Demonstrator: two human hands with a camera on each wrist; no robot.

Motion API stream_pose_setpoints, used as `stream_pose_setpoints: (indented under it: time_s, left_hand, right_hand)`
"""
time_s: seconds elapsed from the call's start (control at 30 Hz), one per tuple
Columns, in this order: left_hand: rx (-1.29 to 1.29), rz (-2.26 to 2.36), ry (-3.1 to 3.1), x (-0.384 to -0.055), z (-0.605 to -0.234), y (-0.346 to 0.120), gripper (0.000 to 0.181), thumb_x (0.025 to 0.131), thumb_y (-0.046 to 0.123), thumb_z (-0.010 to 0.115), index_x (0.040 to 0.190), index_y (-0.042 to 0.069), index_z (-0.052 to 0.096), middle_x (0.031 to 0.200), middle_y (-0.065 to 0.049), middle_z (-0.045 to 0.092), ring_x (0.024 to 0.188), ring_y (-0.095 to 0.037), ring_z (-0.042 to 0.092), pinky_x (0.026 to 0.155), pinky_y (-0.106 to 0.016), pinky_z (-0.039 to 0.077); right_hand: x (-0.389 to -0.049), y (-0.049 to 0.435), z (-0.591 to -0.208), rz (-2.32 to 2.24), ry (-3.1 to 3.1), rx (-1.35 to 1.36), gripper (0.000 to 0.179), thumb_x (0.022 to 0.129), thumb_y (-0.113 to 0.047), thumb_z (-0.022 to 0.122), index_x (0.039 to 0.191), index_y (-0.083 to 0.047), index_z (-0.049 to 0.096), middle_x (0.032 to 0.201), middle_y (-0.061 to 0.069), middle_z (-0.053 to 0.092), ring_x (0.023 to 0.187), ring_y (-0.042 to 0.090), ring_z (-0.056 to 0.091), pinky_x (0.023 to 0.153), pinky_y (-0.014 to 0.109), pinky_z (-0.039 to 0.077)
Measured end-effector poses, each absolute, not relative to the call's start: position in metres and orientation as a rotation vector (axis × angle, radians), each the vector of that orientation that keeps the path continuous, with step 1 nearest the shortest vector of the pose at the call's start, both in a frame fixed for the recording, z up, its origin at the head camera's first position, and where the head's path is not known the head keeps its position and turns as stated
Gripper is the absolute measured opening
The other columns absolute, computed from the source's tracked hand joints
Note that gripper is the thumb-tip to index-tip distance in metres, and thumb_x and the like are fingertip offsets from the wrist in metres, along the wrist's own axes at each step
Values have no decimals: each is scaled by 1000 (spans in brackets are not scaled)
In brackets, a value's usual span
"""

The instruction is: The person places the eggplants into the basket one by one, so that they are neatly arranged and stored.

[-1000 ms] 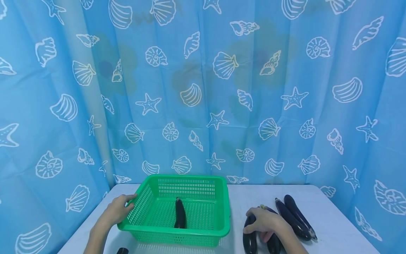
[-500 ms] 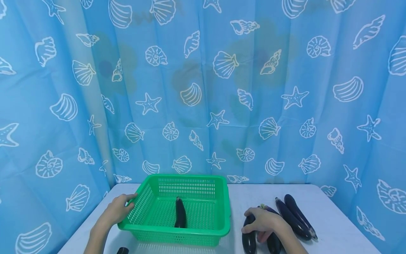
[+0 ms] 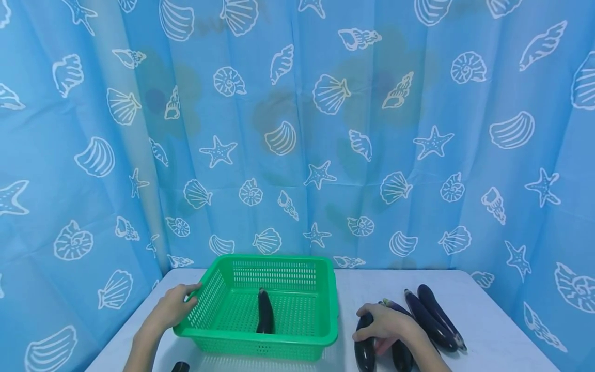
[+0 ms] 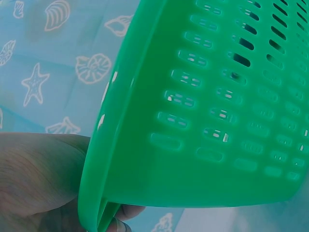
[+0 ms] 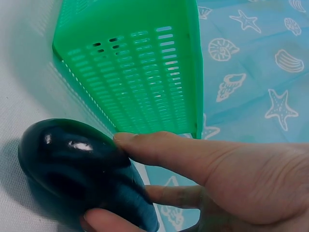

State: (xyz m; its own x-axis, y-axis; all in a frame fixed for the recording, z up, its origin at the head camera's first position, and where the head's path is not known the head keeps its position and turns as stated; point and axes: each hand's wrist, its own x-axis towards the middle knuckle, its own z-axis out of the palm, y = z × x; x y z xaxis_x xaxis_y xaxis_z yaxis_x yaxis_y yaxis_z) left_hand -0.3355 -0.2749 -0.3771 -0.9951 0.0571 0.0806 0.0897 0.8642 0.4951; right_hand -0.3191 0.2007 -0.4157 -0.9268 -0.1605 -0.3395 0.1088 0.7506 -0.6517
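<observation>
We see the person's left hand (image 3: 172, 307) at the 9 o'clock side of a green plastic basket (image 3: 269, 339), its fingers grasping the rim; the left wrist view shows the thumb against the rim's outer side and fingertips beneath it. The basket sits on a white-covered table (image 3: 492, 346), and inside it we find a lone eggplant (image 3: 265, 312) lying lengthwise, its stem end pointing to about 12 o'clock.

Just past the basket's 3 o'clock, apart from the wall, the person's right hand (image 3: 383, 325) grasps a glossy dark eggplant (image 3: 365, 355). In the right wrist view we see thumb and fingers spread around its sides; we cannot tell whether it touches the cloth. Partly under that hand lies a neighbouring eggplant (image 3: 402, 356), and a greenish stem (image 3: 388, 303) shows at the hand's 12 o'clock; we cannot tell whether the two belong together.

At the right hand's 3 o'clock, two more rest side by side, head to tail: the nearer eggplant (image 3: 429, 320) points its stem to between 10 and 11, the outer eggplant (image 3: 441, 316) to 5. At the basket's 8 o'clock we see a dark rounded end (image 3: 180, 367), cut off by the frame. Behind everything hangs a blue seashell-print curtain (image 3: 297, 155).
</observation>
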Motion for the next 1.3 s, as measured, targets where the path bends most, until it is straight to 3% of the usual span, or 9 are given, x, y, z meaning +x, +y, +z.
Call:
stream_pose_setpoints:
  time_s: [0.73,1.3]
  left_hand:
    - [-116,-781,-2980,-335,-377,-275,43,95,9,56,136,-4,54,131,-30,58,74,-16,56,62,-31,46]
    - [-130,-799,-2973,-334,-375,-274,43,95,8,56,136,-4,53,131,-30,58,75,-16,57,62,-31,47]
  right_hand:
    - [-325,202,-421,-1087,2502,-35,63,80,-25,79,134,-7,53,102,17,58,73,24,67,64,36,59]
    - [-327,201,-423,-1076,2504,-24,62,81,-24,77,135,-9,53,96,16,58,71,25,65,63,36,59]
